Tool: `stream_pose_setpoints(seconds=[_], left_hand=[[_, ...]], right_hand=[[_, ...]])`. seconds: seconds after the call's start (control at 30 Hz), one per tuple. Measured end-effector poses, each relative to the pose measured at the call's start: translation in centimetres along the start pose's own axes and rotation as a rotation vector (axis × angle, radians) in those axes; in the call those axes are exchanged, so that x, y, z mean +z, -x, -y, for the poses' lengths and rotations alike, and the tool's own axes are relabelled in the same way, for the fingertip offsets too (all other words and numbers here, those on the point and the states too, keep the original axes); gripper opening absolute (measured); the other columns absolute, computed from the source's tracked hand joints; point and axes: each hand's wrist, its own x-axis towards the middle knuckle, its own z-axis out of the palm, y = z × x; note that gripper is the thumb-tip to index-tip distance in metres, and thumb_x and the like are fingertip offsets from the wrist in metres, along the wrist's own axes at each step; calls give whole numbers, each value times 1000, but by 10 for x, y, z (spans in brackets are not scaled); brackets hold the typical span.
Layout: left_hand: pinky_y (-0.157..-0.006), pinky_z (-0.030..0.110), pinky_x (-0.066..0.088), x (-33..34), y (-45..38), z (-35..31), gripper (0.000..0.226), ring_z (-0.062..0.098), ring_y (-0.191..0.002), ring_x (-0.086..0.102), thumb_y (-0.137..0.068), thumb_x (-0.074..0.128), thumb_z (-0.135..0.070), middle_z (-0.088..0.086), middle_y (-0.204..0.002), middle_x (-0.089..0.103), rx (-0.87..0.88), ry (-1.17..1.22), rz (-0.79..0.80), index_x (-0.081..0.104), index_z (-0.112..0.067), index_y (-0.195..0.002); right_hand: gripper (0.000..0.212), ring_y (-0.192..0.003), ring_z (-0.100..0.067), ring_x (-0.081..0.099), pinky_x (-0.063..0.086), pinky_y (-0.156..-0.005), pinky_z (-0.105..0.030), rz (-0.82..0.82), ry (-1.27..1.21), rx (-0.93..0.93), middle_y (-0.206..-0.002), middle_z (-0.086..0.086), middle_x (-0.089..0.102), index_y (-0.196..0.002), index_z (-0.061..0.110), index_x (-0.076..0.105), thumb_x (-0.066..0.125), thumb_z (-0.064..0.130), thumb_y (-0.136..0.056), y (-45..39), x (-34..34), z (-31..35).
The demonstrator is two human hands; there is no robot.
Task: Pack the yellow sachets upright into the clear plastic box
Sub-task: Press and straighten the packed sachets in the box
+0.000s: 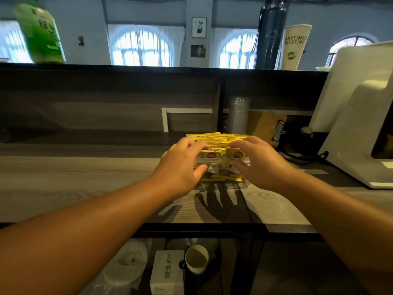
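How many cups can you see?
2: a tall white paper cup up on the top ledge at right, and a small paper cup on the shelf under the counter. More may be hidden.

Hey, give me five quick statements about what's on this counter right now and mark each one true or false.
1. Both hands are at the clear plastic box. True: the left hand and right hand flank it.
2. The yellow sachets stand in the box and rise above its rim. True.
3. A green tea bottle lies on its side on the counter beside the box. False: it stands on the upper ledge, far left.
4. A clipboard leans behind the box, to the right. True.
5. The paper cup sits on the counter. False: it is on a shelf below the counter.
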Motion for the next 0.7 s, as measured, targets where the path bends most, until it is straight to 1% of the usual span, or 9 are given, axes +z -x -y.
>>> stream_pose_setpoints(seconds=[0.1, 0.2, 0.3, 0.37, 0.43, 0.53, 0.57, 0.63, 0.7], left_hand=[[-102, 42, 44, -10, 22, 2, 46, 14, -121, 46, -95, 63, -35, -8, -131, 48, -19, 19, -23, 48, -37, -138], [-99, 41, 47, -16, 43, 11, 46, 15, -120, 49, -94, 63, -36, -7, -130, 50, -63, -4, -21, 49, -36, -137], [-101, 43, 46, -20, 63, 25, 49, 18, -123, 50, -93, 62, -40, -5, -135, 51, -115, -67, 13, 47, -35, -139], [-105, 45, 43, -19, 78, 37, 53, 17, -129, 47, -94, 58, -46, -6, -141, 50, -144, -105, 74, 42, -35, -144], [-111, 46, 37, -15, 94, 49, 59, 16, -136, 42, -96, 52, -53, -7, -149, 44, -172, -120, 146, 35, -37, -149], [-116, 46, 29, -6, 108, 60, 58, 15, -143, 34, -99, 41, -55, -6, -156, 39, -200, -161, 198, 30, -36, -153], [-115, 46, 29, -5, 108, 60, 57, 14, -141, 36, -99, 40, -54, -7, -154, 41, -205, -164, 211, 30, -37, -153], [-111, 47, 32, -7, 101, 59, 57, 16, -136, 41, -98, 44, -52, -9, -150, 45, -210, -153, 246, 28, -42, -151], [-109, 47, 38, -11, 89, 55, 62, 18, -133, 44, -94, 53, -48, -8, -149, 44, -216, -99, 249, 28, -44, -151]], right_hand=[[54, -133, -20, 37, 41, -105, -39, -32, 40, 8, -144, 5, 42, -143, 34, 44, 65, 25, -93, 13, -8, 10], [53, -133, -20, 38, 42, -104, -37, -21, -5, 44, -144, 5, 43, -142, 32, 45, 64, 24, -93, 26, -12, 18], [53, -130, -19, 40, 43, -104, -36, 4, -11, 44, -143, 6, 42, -142, 33, 45, 63, 23, -93, 42, -5, 25], [52, -129, -17, 40, 41, -105, -35, 43, 4, 43, -144, 7, 42, -142, 35, 44, 62, 29, -94, 56, 4, 28], [55, -134, -16, 36, 36, -108, -36, 108, 24, 63, -148, 8, 40, -145, 35, 39, 60, 39, -94, 69, 19, 29], [59, -136, -17, 37, 36, -111, -41, 167, 0, 169, -150, 7, 39, -147, 34, 35, 54, 49, -94, 82, 42, 25], [59, -134, -18, 40, 38, -110, -40, 139, -41, 221, -149, 6, 40, -147, 32, 37, 55, 49, -94, 84, 46, 23], [60, -131, -20, 43, 42, -107, -38, 32, -155, 314, -149, 3, 37, -146, 32, 39, 63, 41, -92, 80, 47, 20], [64, -138, -26, 35, 40, -109, -42, -77, -239, 393, -154, -1, 26, -144, 37, 37, 69, 31, -89, 72, 42, 16]])
